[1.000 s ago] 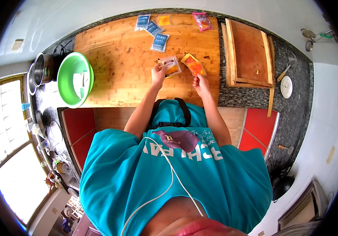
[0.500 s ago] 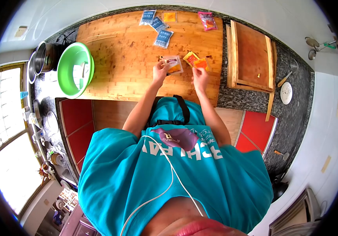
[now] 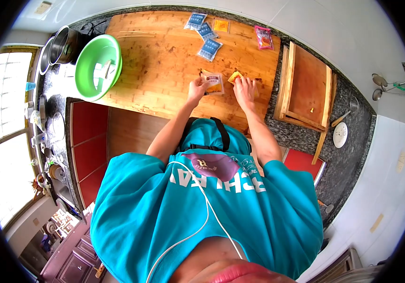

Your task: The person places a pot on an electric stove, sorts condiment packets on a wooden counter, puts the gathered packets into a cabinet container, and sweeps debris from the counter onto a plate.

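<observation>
My left hand [image 3: 198, 89] pinches the left edge of a clear sachet [image 3: 215, 85] with white print and orange contents, at the front of the wooden board. To its right, my right hand [image 3: 245, 92] is bent over the small packets with its back up, fingers closed on an orange packet that is mostly hidden beneath them. A yellow packet [image 3: 234, 77] pokes out just past those fingertips. Further back lie several blue-and-white packets [image 3: 209, 49], a flat yellow sachet [image 3: 221, 25] and a pink packet [image 3: 264, 37].
The large wooden board [image 3: 155, 70] covers the counter. On its left stand a green basin [image 3: 81, 70] and dark metal pots [image 3: 63, 45]. Thin sticks [image 3: 136, 35] lie at the back left. A wooden frame panel [image 3: 310, 85] and a white lid [image 3: 340, 135] are on the right.
My right hand has turned palm-down and moved over the packets, covering the orange one. My left hand still holds the clear sachet. The whole view has shifted slightly.
</observation>
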{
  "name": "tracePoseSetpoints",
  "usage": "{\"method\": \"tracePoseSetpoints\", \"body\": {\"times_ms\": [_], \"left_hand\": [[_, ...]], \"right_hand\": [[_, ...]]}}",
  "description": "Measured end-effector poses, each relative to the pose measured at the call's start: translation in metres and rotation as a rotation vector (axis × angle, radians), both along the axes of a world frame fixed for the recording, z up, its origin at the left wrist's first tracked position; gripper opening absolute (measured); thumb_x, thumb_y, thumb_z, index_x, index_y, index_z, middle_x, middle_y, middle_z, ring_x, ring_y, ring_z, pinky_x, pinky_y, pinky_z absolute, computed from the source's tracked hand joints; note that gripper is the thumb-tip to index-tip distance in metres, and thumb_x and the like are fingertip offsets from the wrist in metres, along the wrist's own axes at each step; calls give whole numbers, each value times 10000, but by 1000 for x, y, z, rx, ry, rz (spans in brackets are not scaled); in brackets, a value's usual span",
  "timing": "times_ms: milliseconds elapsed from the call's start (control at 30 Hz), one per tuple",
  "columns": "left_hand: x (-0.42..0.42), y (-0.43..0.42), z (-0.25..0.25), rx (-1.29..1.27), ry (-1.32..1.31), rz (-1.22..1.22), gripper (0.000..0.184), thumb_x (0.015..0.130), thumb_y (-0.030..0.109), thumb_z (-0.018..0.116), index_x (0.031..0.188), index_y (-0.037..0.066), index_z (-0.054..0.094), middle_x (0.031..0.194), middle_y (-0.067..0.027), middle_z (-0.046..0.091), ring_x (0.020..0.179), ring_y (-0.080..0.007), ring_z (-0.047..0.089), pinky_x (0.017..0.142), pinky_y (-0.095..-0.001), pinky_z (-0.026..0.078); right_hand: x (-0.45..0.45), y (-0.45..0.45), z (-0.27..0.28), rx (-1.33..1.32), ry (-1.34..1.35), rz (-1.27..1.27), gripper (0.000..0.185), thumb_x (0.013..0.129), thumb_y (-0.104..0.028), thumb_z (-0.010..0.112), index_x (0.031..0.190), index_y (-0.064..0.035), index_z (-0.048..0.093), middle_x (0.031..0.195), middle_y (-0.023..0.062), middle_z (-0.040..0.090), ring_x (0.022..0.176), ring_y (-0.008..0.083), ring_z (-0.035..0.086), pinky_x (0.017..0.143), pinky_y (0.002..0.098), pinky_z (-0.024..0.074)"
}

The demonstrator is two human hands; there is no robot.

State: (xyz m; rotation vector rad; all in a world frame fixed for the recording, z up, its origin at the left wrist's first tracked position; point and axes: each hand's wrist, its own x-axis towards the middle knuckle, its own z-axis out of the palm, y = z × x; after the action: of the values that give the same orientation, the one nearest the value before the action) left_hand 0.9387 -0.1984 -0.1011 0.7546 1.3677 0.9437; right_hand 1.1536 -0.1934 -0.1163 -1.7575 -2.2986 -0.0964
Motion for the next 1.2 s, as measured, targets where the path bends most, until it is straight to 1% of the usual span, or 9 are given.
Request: {"method": "tracePoseSetpoints", "body": {"times_ms": [233, 400, 567, 667, 800, 867, 933, 1067, 1200], "left_hand": [[-5, -6, -12, 7, -21, -38, 260, 854, 89, 589, 1093, -10, 600, 921, -64, 655, 819, -114, 619, 690, -255, 509], [-6, -10, -9, 13, -18, -51, 254, 844, 76, 583, 1069, -42, 594, 925, -80, 660, 824, -125, 612, 697, -261, 495], [-8, -8, -11, 21, -11, -82, 254, 844, 112, 613, 1065, -13, 601, 937, -80, 657, 823, -123, 609, 678, -256, 497], [-7, -12, -3, 33, -58, -61, 251, 845, 107, 599, 1061, -20, 600, 931, -84, 661, 804, -114, 605, 658, -255, 492], [-5, -8, -10, 76, -35, -86, 233, 848, 111, 587, 1036, -25, 599, 897, -78, 659, 776, -96, 586, 634, -251, 475], [-3, -8, -14, 54, -59, -114, 245, 856, 116, 583, 1063, -14, 591, 907, -64, 652, 791, -98, 591, 656, -245, 480], [-2, -6, -20, 34, -83, -137, 259, 864, 121, 580, 1090, -4, 583, 917, -50, 644, 807, -101, 596, 678, -238, 485], [0, -2, -31, 54, -116, -206, 237, 883, 122, 550, 1086, 3, 578, 885, -29, 625, 790, -89, 587, 664, -239, 488], [1, -2, -27, 5, -186, -189, 224, 896, 132, 537, 1077, 7, 579, 872, -29, 619, 778, -85, 583, 644, -252, 495]], "right_hand": [[-7, -12, 16, -41, 50, -38, 202, 783, -133, 608, 970, -58, 620, 949, 105, 568, 944, 259, 518, 928, 489, 349], [-7, -1, 1, -129, -389, 155, 204, 808, -126, 565, 993, -68, 626, 957, 104, 607, 941, 268, 566, 897, 466, 365], [-4, 8, 10, -121, -189, 73, 136, 820, -102, 588, 926, -43, 649, 890, 98, 646, 870, 214, 613, 852, 424, 418], [-5, 8, 15, -302, 971, -328, 131, 831, -110, 648, 850, 14, 612, 779, 75, 656, 676, 157, 614, 584, 266, 463], [-20, -10, 28, -620, 1897, -517, 99, 842, -126, 644, 865, -38, 605, 807, 25, 628, 736, 112, 612, 652, 245, 481], [-32, -20, 26, -679, 1696, -524, 121, 834, -140, 644, 881, -34, 608, 830, 26, 633, 757, 112, 600, 665, 259, 483], [-43, -27, 9, -352, 1225, -419, 160, 790, -153, 670, 832, -5, 627, 751, 68, 653, 674, 144, 615, 621, 286, 488], [-44, -30, 10, -307, 859, -403, 179, 759, -181, 680, 791, -12, 631, 744, 111, 650, 682, 217, 629, 642, 336, 490], [-45, -32, -6, -335, 1006, -437, 181, 766, -188, 671, 808, -29, 595, 761, 97, 625, 747, 236, 624, 680, 347, 485]]}}
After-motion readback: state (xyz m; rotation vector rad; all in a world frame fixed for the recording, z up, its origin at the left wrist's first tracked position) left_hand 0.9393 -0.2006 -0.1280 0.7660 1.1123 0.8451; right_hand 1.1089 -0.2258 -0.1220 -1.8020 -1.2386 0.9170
